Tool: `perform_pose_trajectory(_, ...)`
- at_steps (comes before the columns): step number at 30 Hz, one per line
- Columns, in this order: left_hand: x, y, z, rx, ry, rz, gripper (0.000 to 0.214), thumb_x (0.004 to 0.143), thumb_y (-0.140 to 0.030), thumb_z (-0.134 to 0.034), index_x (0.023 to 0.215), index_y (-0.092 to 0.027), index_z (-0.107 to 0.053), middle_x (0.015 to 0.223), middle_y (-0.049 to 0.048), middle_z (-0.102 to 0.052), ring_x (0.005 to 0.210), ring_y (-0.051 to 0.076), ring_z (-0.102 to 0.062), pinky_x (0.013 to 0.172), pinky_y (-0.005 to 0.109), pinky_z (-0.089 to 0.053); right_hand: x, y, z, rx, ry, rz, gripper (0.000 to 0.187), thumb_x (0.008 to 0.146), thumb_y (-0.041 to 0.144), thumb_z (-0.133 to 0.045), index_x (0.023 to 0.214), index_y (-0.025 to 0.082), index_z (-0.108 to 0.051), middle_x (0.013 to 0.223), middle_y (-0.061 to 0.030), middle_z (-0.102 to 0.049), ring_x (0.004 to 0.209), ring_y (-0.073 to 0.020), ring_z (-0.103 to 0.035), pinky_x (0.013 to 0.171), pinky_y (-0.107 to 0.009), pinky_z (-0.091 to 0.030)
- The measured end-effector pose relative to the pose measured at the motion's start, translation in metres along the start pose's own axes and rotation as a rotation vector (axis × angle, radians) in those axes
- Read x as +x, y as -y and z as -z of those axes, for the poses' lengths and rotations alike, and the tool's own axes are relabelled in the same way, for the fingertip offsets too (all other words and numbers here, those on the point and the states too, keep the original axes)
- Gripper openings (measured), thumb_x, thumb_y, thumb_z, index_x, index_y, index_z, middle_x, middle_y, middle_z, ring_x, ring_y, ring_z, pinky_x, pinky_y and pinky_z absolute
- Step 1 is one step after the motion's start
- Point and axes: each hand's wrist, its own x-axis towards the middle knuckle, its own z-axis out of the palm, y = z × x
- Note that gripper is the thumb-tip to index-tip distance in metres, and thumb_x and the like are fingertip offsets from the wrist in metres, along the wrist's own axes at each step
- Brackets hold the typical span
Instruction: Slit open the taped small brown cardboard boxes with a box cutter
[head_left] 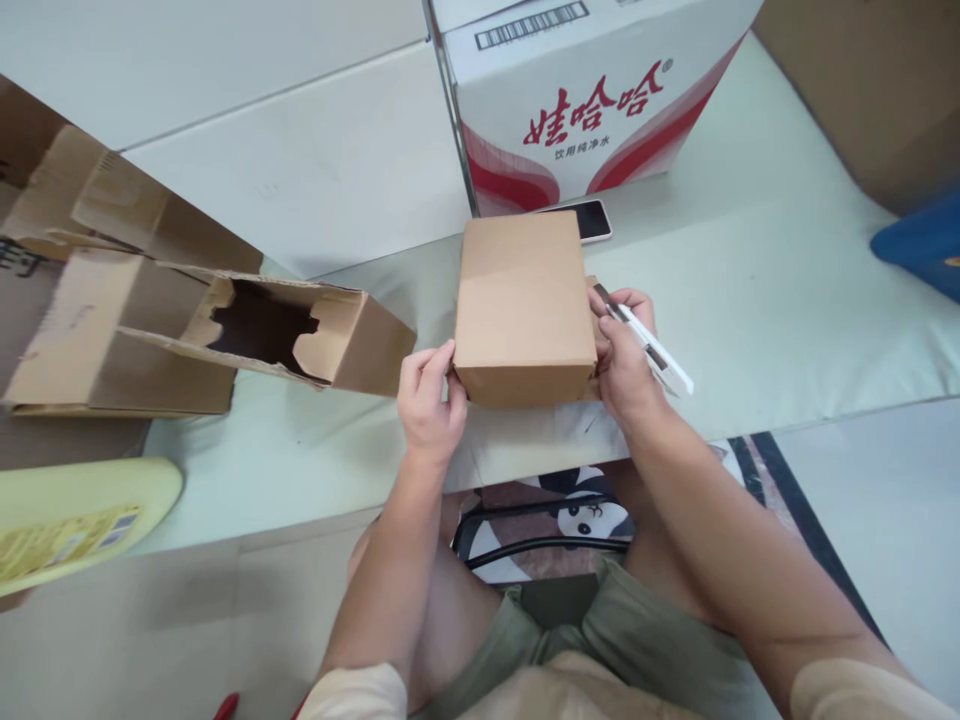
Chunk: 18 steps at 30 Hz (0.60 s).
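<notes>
A small closed brown cardboard box [523, 305] rests on the pale green table [757, 300] in front of me. My left hand [427, 400] grips the box's near left corner with curled fingers. My right hand [624, 355] presses against the box's right side and also holds a white utility knife [646, 343], whose blade end points up and left toward the box.
An opened, torn cardboard box [225, 330] lies on its side at the left. A white and red printed carton [592, 90] stands behind the small box, with a phone [589, 218] at its foot. A yellow object [75, 520] sits at the near left, something blue [922, 245] at the right.
</notes>
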Motion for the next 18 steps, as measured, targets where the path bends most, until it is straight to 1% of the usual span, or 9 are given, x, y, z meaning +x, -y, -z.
perform_pose_trajectory(3, 0.001, 0.003, 0.002, 0.076, -0.053, 0.043, 0.041, 0.092, -0.012, -0.057, 0.128, -0.021, -0.076, 0.101, 0.0082, -0.067, 0.09, 0.019, -0.067, 0.088, 0.035, -0.06, -0.004, 0.004, 0.001, -0.011, 0.048, 0.001, 0.044, 0.071, 0.043, -0.072, 0.103, 0.03, -0.044, 0.133, -0.0034, -0.072, 0.06, -0.0105, -0.055, 0.044, -0.025, -0.031)
perform_pose_trajectory(5, 0.001, 0.006, 0.004, 0.087, -0.122, 0.05, 0.042, 0.092, -0.012, -0.056, 0.127, -0.021, -0.077, 0.099, 0.0077, -0.064, 0.09, 0.019, -0.066, 0.086, 0.034, -0.059, -0.005, 0.007, 0.003, -0.006, 0.099, 0.043, 0.046, 0.07, 0.045, -0.074, 0.103, 0.03, -0.045, 0.132, -0.0055, -0.072, 0.086, -0.0191, -0.069, 0.048, -0.026, -0.038)
perform_pose_trajectory(7, 0.002, 0.009, 0.006, 0.07, -0.175, 0.06, 0.042, 0.091, -0.011, -0.056, 0.126, -0.021, -0.077, 0.1, 0.0073, -0.061, 0.09, 0.018, -0.065, 0.082, 0.033, -0.058, -0.005, 0.008, 0.006, -0.014, 0.134, 0.094, 0.048, 0.069, 0.047, -0.077, 0.103, 0.03, -0.047, 0.131, -0.0074, -0.072, 0.112, -0.0258, -0.07, 0.052, -0.026, -0.045)
perform_pose_trajectory(8, 0.003, 0.01, 0.006, 0.054, -0.185, 0.072, 0.042, 0.09, -0.01, -0.056, 0.125, -0.021, -0.076, 0.101, 0.0073, -0.06, 0.091, 0.018, -0.064, 0.08, 0.032, -0.058, -0.005, 0.008, 0.007, -0.025, 0.14, 0.11, 0.047, 0.07, 0.047, -0.077, 0.103, 0.03, -0.047, 0.13, -0.0079, -0.072, 0.119, -0.027, -0.069, 0.055, -0.026, -0.048)
perform_pose_trajectory(11, 0.005, 0.009, 0.007, 0.019, -0.168, 0.126, 0.038, 0.088, -0.008, -0.057, 0.12, -0.02, -0.073, 0.106, 0.0076, -0.059, 0.093, 0.018, -0.064, 0.074, 0.03, -0.057, -0.004, 0.005, 0.009, -0.067, 0.121, 0.124, 0.042, 0.075, 0.042, -0.074, 0.105, 0.031, -0.047, 0.127, -0.0068, -0.072, 0.125, -0.0268, -0.069, 0.065, -0.03, -0.056)
perform_pose_trajectory(13, 0.006, 0.006, 0.007, -0.002, -0.16, 0.154, 0.032, 0.087, -0.009, -0.058, 0.114, -0.02, -0.071, 0.106, 0.0073, -0.059, 0.093, 0.017, -0.064, 0.068, 0.026, -0.054, -0.004, 0.002, 0.009, -0.089, 0.11, 0.162, 0.041, 0.076, 0.037, -0.073, 0.106, 0.031, -0.046, 0.126, -0.0055, -0.072, 0.13, -0.0272, -0.068, 0.081, -0.037, -0.061)
perform_pose_trajectory(15, 0.008, 0.002, 0.005, -0.026, -0.158, 0.187, 0.024, 0.088, -0.012, -0.06, 0.109, -0.02, -0.069, 0.105, 0.0063, -0.059, 0.088, 0.015, -0.062, 0.062, 0.023, -0.05, -0.006, -0.001, 0.009, -0.098, 0.099, 0.226, 0.041, 0.078, 0.035, -0.073, 0.109, 0.031, -0.046, 0.128, -0.0047, -0.072, 0.131, -0.028, -0.068, 0.096, -0.045, -0.06)
perform_pose_trajectory(16, 0.008, 0.001, 0.005, -0.038, -0.158, 0.212, 0.02, 0.088, -0.014, -0.062, 0.107, -0.02, -0.069, 0.104, 0.0058, -0.059, 0.085, 0.014, -0.061, 0.061, 0.022, -0.049, -0.007, -0.001, 0.01, -0.098, 0.087, 0.258, 0.04, 0.08, 0.036, -0.072, 0.11, 0.032, -0.046, 0.13, -0.0045, -0.071, 0.127, -0.0278, -0.07, 0.1, -0.048, -0.059)
perform_pose_trajectory(18, 0.01, -0.002, 0.004, -0.07, -0.146, 0.297, 0.015, 0.087, -0.02, -0.066, 0.102, -0.02, -0.067, 0.101, 0.0046, -0.06, 0.082, 0.013, -0.061, 0.062, 0.022, -0.05, -0.009, 0.0, 0.01, -0.099, 0.069, 0.295, 0.037, 0.084, 0.038, -0.069, 0.112, 0.032, -0.046, 0.135, -0.0042, -0.071, 0.11, -0.0256, -0.074, 0.099, -0.05, -0.058)
